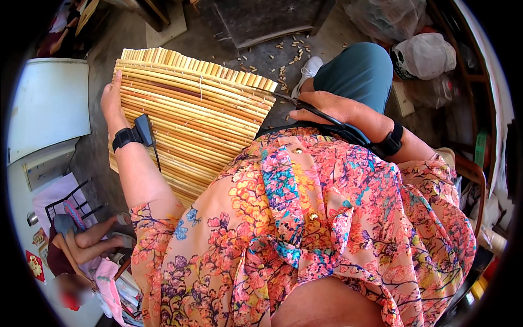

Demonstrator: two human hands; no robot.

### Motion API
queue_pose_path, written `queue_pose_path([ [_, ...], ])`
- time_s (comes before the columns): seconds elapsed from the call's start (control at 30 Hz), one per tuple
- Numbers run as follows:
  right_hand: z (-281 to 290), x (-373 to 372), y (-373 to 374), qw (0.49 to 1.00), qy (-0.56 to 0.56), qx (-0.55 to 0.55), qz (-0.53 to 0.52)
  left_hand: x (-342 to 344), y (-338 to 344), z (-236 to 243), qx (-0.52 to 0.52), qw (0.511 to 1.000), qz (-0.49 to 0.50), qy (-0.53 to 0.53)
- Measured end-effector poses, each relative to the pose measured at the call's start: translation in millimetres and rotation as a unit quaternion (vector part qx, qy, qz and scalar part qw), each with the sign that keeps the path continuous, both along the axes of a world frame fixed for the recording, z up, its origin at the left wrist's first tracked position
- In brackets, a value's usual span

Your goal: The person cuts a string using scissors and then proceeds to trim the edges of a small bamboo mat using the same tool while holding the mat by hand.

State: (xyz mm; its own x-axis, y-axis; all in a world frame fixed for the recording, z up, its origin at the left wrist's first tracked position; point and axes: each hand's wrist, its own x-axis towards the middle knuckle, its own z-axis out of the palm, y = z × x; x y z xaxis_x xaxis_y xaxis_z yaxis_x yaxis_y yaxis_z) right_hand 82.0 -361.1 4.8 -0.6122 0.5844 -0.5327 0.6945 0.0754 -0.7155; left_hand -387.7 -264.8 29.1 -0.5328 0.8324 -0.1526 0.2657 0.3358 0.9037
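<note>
A mat of yellow-brown reeds, tied across with thin thread, lies tilted over my lap. Its far edge folds or curves, so a row of short reed ends shows there. My left hand grips the mat's left edge, one finger extended along it and the others mostly hidden. On the opposite side, my right hand is closed round black-handled scissors. Their blades point left and meet the mat's right corner; how far they are parted I cannot make out. Each wrist wears a black strap, the left with a small black device.
Short cut reed pieces are scattered over the grey floor beyond the mat. A dark box-like piece stands ahead. Plastic bags sit at far right. Another person sits at lower left, near a white cabinet.
</note>
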Motion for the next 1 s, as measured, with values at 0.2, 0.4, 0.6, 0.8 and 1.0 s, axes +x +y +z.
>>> queue_pose_path([
  [0.2,-15,3,-6,0.998,0.054,-0.029,-0.020,4,5,-2,-0.010,1.000,0.004,0.016],
  [0.4,-6,2,-4,0.996,0.065,-0.056,-0.030,4,4,-6,0.005,1.000,0.002,-0.024],
  [0.6,-6,-1,-3,0.996,0.062,-0.054,-0.034,-3,3,-5,0.001,1.000,0.004,0.014],
  [0.8,-10,-4,-2,0.999,0.017,0.040,-0.005,0,3,-3,-0.008,0.999,0.000,0.032],
  [1.0,1,-4,-3,0.998,-0.025,0.061,-0.021,-1,7,-9,-0.005,0.999,-0.005,0.049],
])
